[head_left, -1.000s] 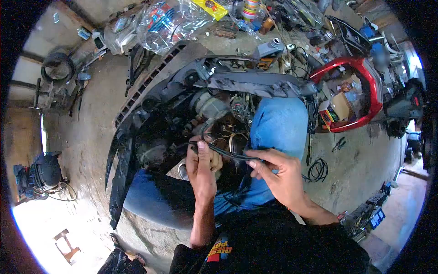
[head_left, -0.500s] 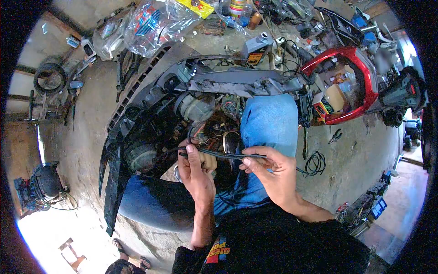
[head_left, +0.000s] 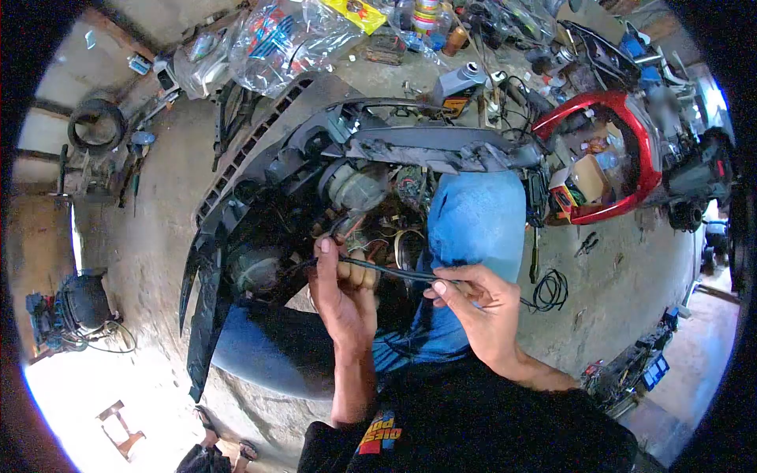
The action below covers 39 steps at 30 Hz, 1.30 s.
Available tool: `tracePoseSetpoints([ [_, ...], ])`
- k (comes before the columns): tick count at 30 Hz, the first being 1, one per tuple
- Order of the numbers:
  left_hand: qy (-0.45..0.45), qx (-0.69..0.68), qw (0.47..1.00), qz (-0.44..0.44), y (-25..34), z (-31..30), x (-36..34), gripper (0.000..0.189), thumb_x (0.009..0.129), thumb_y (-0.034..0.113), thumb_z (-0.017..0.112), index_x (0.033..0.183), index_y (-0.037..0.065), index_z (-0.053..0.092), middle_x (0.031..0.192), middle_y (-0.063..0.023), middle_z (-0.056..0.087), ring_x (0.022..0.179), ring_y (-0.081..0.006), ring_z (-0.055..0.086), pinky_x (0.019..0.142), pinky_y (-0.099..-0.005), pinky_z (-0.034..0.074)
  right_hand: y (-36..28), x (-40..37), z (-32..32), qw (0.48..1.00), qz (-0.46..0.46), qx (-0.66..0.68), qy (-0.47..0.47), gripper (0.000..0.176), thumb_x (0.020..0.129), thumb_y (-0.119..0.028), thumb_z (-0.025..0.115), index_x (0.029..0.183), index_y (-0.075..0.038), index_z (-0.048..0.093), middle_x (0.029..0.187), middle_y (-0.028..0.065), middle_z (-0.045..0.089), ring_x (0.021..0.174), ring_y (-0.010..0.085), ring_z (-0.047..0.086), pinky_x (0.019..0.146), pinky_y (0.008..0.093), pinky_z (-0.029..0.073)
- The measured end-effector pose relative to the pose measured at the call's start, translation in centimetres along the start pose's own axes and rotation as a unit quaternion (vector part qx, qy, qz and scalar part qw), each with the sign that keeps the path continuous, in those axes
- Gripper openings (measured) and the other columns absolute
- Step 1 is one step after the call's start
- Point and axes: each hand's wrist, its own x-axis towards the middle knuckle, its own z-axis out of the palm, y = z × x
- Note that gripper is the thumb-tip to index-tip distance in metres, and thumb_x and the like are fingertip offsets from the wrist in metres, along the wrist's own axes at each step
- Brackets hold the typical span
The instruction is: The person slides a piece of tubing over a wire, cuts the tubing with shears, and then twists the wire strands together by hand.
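Observation:
A thin black cable (head_left: 398, 273) runs between my two hands above my lap. My left hand (head_left: 341, 292) is closed round it, thumb on top and fingers curled below. With thumb and fingertips, my right hand (head_left: 482, 307) pinches the cable farther along. Past that hand, a loose black coil (head_left: 548, 291) lies on the floor. A large dark plastic vehicle panel (head_left: 209, 307) with two round lamp housings, one of them a cloudy housing (head_left: 356, 188), rests against my legs. Thin coloured wires (head_left: 371, 236) show behind my left hand, partly hidden.
A red curved frame (head_left: 653, 162) lies at the right, with an open cardboard box (head_left: 587, 180) inside it. Pliers (head_left: 587, 243) are on the floor nearby. A grey bottle (head_left: 457, 85) and plastic bags (head_left: 276, 47) sit at the back. Another person's foot (head_left: 247, 451) shows at lower left.
My view has shifted slightly, so the scene sits a little farther right and lower. Both hands still hold the cable, and the stretch between them looks straighter and tighter.

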Motion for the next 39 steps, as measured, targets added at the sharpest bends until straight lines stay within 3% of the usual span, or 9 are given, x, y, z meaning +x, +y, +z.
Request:
tracePoseSetpoints([
  [5,-0.005,-0.041,0.999,0.012,-0.3,0.5,0.2,0.02,0.104,0.03,0.061,0.099,0.011,0.058,0.071,0.0086,0.031,0.062,-0.0037,0.029,0.055,-0.024,0.025,0.3,-0.5,0.0,1.0,0.012,-0.016,-0.005,0.014,0.096,-0.002,0.069,0.108,0.005,0.069,0.099,0.0141,0.076,0.09,0.0166,0.074,0.079,0.029,0.061],
  [8,-0.035,-0.056,0.998,0.0,-0.3,0.2,0.3,0.027,0.104,0.034,0.061,0.108,0.007,0.059,0.072,0.0084,0.031,0.062,-0.0051,0.029,0.056,-0.0251,0.026,0.2,-0.6,-0.1,0.999,0.03,-0.021,-0.007,0.013,0.096,-0.001,0.069,0.107,0.005,0.069,0.099,0.0141,0.076,0.091,0.0171,0.074,0.079,0.0288,0.06],
  [11,0.018,0.001,0.999,0.052,-0.7,1.4,-0.6,0.047,0.104,0.046,0.057,0.12,0.002,0.056,0.073,0.0079,0.029,0.062,-0.0069,0.028,0.056,-0.0263,0.027,0.2,-0.7,0.2,1.0,0.014,-0.005,0.004,0.012,0.096,0.0,0.069,0.107,0.005,0.069,0.099,0.0144,0.076,0.092,0.0175,0.074,0.081,0.0295,0.061],
  [14,-0.106,-0.054,0.993,0.017,-0.8,-0.7,-0.6,0.054,0.105,0.053,0.048,0.127,0.004,0.052,0.074,0.0075,0.027,0.064,-0.0061,0.028,0.056,-0.0245,0.027,0.5,-0.5,0.0,1.0,0.01,0.0,0.007,0.012,0.095,0.002,0.069,0.107,0.006,0.068,0.099,0.0153,0.076,0.092,0.0179,0.074,0.083,0.0302,0.061],
  [23,-0.161,-0.011,0.986,0.044,-1.8,-2.6,-0.8,0.049,0.109,0.044,0.046,0.13,0.001,0.053,0.072,0.0081,0.021,0.06,-0.0057,0.023,0.055,-0.0244,0.026,0.4,-0.3,0.5,1.0,0.005,0.016,0.019,0.012,0.095,0.002,0.07,0.106,0.005,0.069,0.098,0.0164,0.076,0.089,0.0171,0.074,0.081,0.0284,0.059],
  [26,-0.136,0.059,0.988,0.049,-0.7,-2.1,-1.0,0.052,0.111,0.042,0.042,0.129,-0.006,0.051,0.07,0.0069,0.023,0.062,-0.007,0.025,0.058,-0.0268,0.026,0.7,-0.5,0.6,1.0,-0.019,-0.007,0.018,0.012,0.094,0.002,0.07,0.105,0.005,0.07,0.098,0.0152,0.076,0.088,0.0154,0.073,0.08,0.0272,0.058],
  [32,-0.12,-0.026,0.99,0.061,-1.3,-0.8,-0.8,0.049,0.109,0.042,0.048,0.133,0.0,0.052,0.074,0.0088,0.025,0.065,-0.006,0.027,0.059,-0.0254,0.029,0.9,-0.6,0.4,0.999,0.02,-0.026,0.007,0.011,0.092,0.003,0.072,0.103,0.005,0.071,0.098,0.0127,0.076,0.088,0.0136,0.072,0.08,0.0267,0.058],
  [39,-0.078,-0.02,0.995,0.052,-1.5,-0.2,-1.1,0.044,0.108,0.041,0.051,0.13,0.003,0.05,0.082,0.0059,0.037,0.071,-0.0073,0.032,0.061,-0.0256,0.031,0.8,-0.3,-0.2,0.969,-0.124,-0.214,-0.014,0.008,0.088,0.002,0.076,0.095,0.005,0.073,0.097,0.0142,0.075,0.088,0.0168,0.073,0.077,0.0287,0.06],
])
